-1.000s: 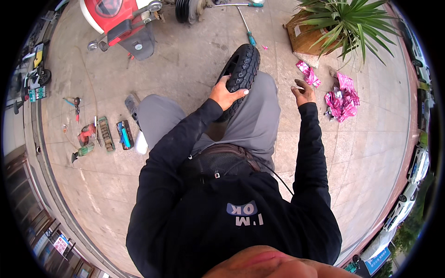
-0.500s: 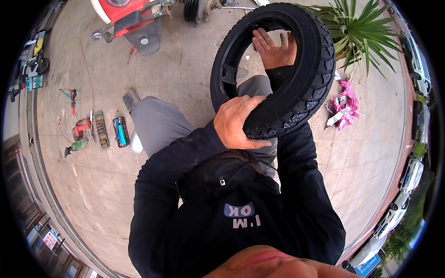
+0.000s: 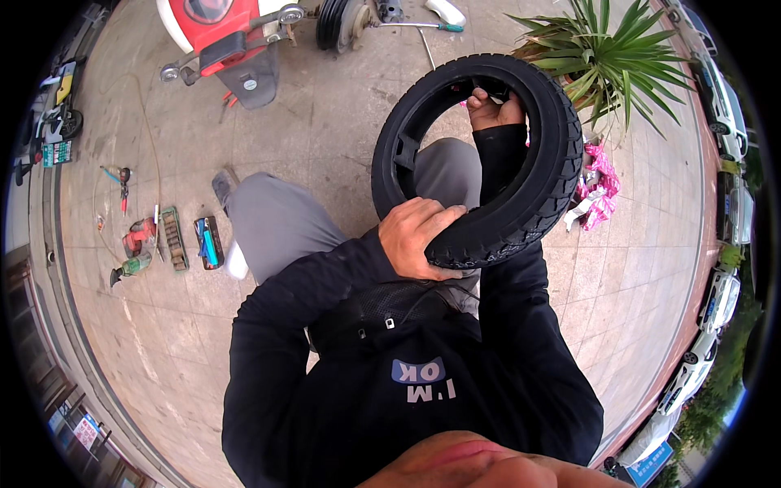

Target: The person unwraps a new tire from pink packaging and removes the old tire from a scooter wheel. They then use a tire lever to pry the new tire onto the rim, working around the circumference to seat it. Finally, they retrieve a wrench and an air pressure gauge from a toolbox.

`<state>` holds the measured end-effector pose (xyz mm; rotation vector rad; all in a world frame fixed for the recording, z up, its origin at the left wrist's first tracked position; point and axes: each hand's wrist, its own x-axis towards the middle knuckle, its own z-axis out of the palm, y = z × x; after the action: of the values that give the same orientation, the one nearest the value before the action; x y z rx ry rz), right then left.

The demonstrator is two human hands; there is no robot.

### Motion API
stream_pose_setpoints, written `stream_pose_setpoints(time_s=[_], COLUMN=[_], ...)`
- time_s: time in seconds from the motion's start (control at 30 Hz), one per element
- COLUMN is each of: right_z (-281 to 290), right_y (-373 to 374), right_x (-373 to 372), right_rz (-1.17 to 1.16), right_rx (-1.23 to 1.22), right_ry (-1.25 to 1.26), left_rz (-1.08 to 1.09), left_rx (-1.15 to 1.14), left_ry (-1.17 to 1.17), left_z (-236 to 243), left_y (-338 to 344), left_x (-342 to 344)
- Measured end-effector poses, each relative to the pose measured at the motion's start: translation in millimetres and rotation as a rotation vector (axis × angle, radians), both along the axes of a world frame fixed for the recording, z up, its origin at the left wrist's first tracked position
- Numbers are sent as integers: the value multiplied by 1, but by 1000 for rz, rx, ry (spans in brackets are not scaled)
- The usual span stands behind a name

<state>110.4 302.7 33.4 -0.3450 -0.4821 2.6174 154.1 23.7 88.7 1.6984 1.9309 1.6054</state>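
I hold a black treaded tyre [image 3: 550, 187] tilted above my grey-trousered legs, with its opening toward the camera. My left hand [image 3: 419, 237] grips the near lower-left part of it, thumb along the sidewall, fingers wrapped over the edge. Through the opening, my right hand [image 3: 492, 112] shows at the far upper inside, palm up, its fingers curled onto the inner rim and partly hidden by it. My right forearm runs beneath the tyre's near side. Behind the tyre, crumpled pink-and-white wrapping [image 3: 598, 187] lies on the paving.
A red-and-white scooter [image 3: 203, 32] with a black wheel and hub [image 3: 346, 28] and a long tool [image 3: 415, 25] lies ahead. A potted plant [image 3: 602, 57] is right. Left are a red power tool [image 3: 140, 236], green tray [image 3: 172, 238] and toolbox [image 3: 208, 242]. Parked cars [image 3: 716, 301] line the right.
The tyre was lifted from between my legs and turned face-on, then lowered slightly. My right hand moved into its opening; its spread fingers have since curled onto the inner rim.
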Motion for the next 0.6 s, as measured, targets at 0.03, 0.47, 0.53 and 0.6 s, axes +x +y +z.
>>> stream_pose_setpoints(time_s=[0.03, 0.47, 0.53, 0.6], right_z=[1, -12, -29, -39], right_y=[0, 21, 5, -25], right_x=[8, 148, 149, 130], right_rz=[-27, -631, -679, -459], right_rx=[-35, 1064, 1391, 1565], right_ry=[-53, -1149, -1135, -874], left_rz=[-6, -76, -90, -82], left_rx=[-14, -111, -59, -35], left_ry=[-2, 17, 32, 49], left_z=[-1, -11, -14, -11], left_y=[-1, 2, 5, 7], left_x=[3, 0, 0, 2])
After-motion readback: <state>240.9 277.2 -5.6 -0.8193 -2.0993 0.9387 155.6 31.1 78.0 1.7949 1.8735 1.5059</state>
